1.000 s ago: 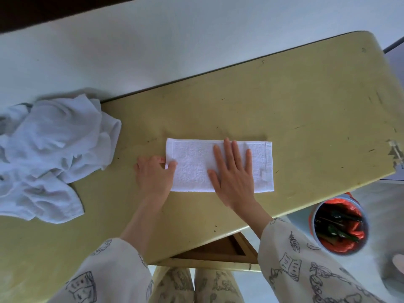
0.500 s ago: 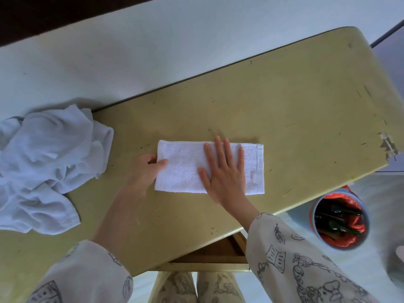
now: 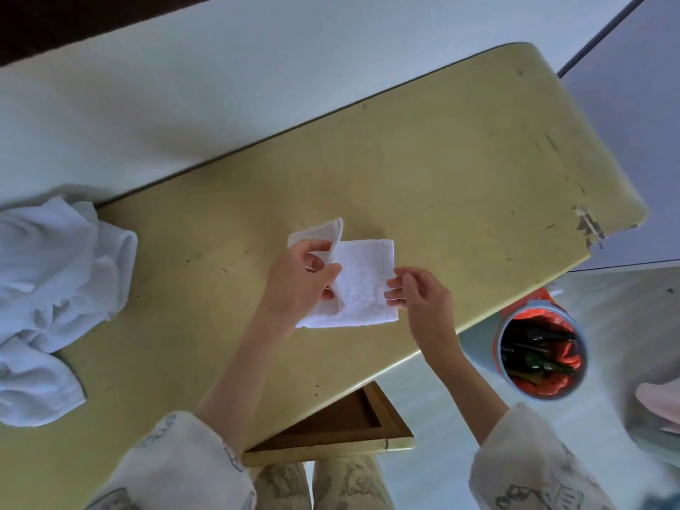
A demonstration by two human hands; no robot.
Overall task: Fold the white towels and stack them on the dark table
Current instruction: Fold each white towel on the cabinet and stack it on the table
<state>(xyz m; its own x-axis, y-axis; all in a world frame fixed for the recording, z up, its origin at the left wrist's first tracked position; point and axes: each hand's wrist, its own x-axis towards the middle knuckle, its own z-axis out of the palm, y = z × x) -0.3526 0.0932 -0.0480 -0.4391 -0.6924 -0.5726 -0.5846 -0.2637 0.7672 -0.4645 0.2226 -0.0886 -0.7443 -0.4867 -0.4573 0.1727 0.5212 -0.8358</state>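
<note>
Head view: a small white towel (image 3: pixel 362 285) is seen a little below the centre of the frame, lying on a yellowish table (image 3: pixel 460 171). Its left end is lifted and curled over by the left hand (image 3: pixel 300 285), whose thumb and fingers are closed on that raised flap. The right edge of the towel is pinched between the fingertips of the right hand (image 3: pixel 423 300), the fingers being held narrow on the hem. The remainder of the towel is lying flat on the tabletop. At the left edge of the frame a crumpled heap of white towels (image 3: pixel 55 300) is spread over the table's end, well apart from the hands. At the lower right, beside the table, a round bin (image 3: pixel 541 351) with an orange liner is visible on the floor.
</note>
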